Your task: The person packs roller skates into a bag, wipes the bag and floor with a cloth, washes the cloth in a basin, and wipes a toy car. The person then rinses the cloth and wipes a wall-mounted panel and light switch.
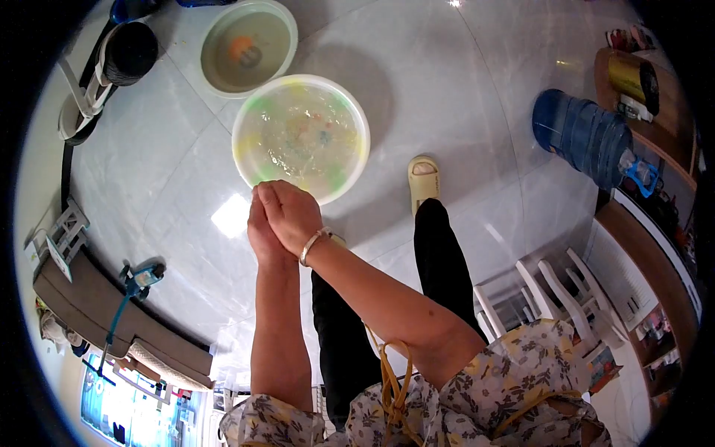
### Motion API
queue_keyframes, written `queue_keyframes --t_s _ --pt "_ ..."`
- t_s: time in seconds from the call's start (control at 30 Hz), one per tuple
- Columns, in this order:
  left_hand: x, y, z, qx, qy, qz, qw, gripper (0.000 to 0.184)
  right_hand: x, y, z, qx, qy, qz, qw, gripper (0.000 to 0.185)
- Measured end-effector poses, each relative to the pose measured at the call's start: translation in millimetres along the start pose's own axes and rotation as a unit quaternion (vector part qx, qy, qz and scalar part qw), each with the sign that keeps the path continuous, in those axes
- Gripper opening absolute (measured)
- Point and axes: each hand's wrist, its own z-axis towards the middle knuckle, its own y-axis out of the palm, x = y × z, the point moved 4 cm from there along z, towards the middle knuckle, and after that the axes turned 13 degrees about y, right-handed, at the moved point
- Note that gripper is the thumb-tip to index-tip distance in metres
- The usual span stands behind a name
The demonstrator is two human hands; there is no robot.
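My left hand (265, 232) and my right hand (296, 216) are pressed together at the near rim of a round white basin (237, 141). The basin holds water, with green and yellow patches around its inside. My right hand, with a bracelet (313, 246) at its wrist, lies against the left one, and both sets of fingers are closed. Whatever may be between the palms is hidden. A second basin (292, 45) with water and an orange mark at its bottom stands just beyond, at the upper left.
A blue water bottle (581, 138) lies at the right near wooden shelves (663, 141). White chairs (547, 290) stand at the lower right. A sofa (112, 305) and a teal scooter-like object (140, 281) are at the left. My slippered foot (424, 182) is right of the basin.
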Motion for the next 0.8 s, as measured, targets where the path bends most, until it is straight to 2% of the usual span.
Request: queue_keyframes --t_s 0.07,0.1,0.13,0.17,0.23,0.33,0.37,0.4,0.43,0.47,0.5,0.53,0.57,0.6,0.63,0.67,0.73,0.8 --pt "-4 -15 -1 0.065 -0.010 0.028 0.997 0.037 15 4 4 0.158 -0.034 -0.107 0.981 0.041" --pt "-7 -46 -5 0.107 -0.013 0.040 0.993 0.039 27 3 -6 0.078 0.085 -0.121 0.986 0.050" --pt "-2 -64 -23 0.133 -0.038 0.012 0.990 0.043 29 -1 -30 0.067 0.098 -0.120 0.986 0.050" --pt "4 -73 -21 0.086 -0.035 -0.010 0.996 0.048 50 11 -23 0.070 -0.015 -0.160 0.984 0.049" --pt "37 -59 -38 0.110 -0.044 -0.026 0.993 0.053 41 4 -34 0.054 -0.115 -0.165 0.978 0.045" --pt "80 -17 -70 0.061 -0.040 0.054 0.996 0.047 -26 -37 -80 -0.045 -0.144 -0.028 0.988 0.039" --pt "97 20 -97 0.067 -0.024 0.074 0.995 0.045 -38 -39 -93 -0.062 -0.143 0.002 0.988 0.040" --pt "104 27 -111 0.047 -0.015 0.085 0.995 0.043 -51 -43 -103 -0.081 -0.143 0.030 0.986 0.041" --pt "111 53 -132 0.052 0.003 0.070 0.996 0.042 -73 -57 -117 -0.104 -0.159 -0.021 0.982 0.044" --pt "115 60 -145 0.021 0.006 0.026 0.999 0.040 -95 -71 -135 -0.123 -0.167 -0.070 0.976 0.046" --pt "124 87 -168 -0.110 0.019 0.080 0.991 0.038 -114 -88 -146 -0.105 -0.176 -0.074 0.976 0.048" --pt "129 113 -183 -0.100 0.011 0.027 0.995 0.038 -131 -107 -154 -0.087 -0.186 -0.076 0.976 0.051" --pt "136 143 -207 -0.140 0.056 0.110 0.982 0.039 -142 -126 -162 -0.080 -0.175 -0.070 0.979 0.052" --pt "138 168 -223 -0.148 0.021 0.009 0.989 0.041 -162 -154 -171 -0.074 -0.164 -0.063 0.982 0.054" --pt "142 196 -240 -0.206 0.035 0.027 0.978 0.042 -175 -182 -182 -0.087 -0.132 -0.008 0.987 0.052" --pt "146 220 -260 -0.258 0.047 0.045 0.964 0.043 -186 -208 -189 -0.077 -0.147 -0.007 0.986 0.052" --pt "150 236 -273 -0.156 0.032 0.077 0.984 0.045 -206 -247 -190 -0.107 -0.177 -0.010 0.978 0.032" --pt "160 272 -294 -0.160 0.021 0.090 0.983 0.046 -220 -280 -195 -0.163 -0.161 0.041 0.972 0.027"
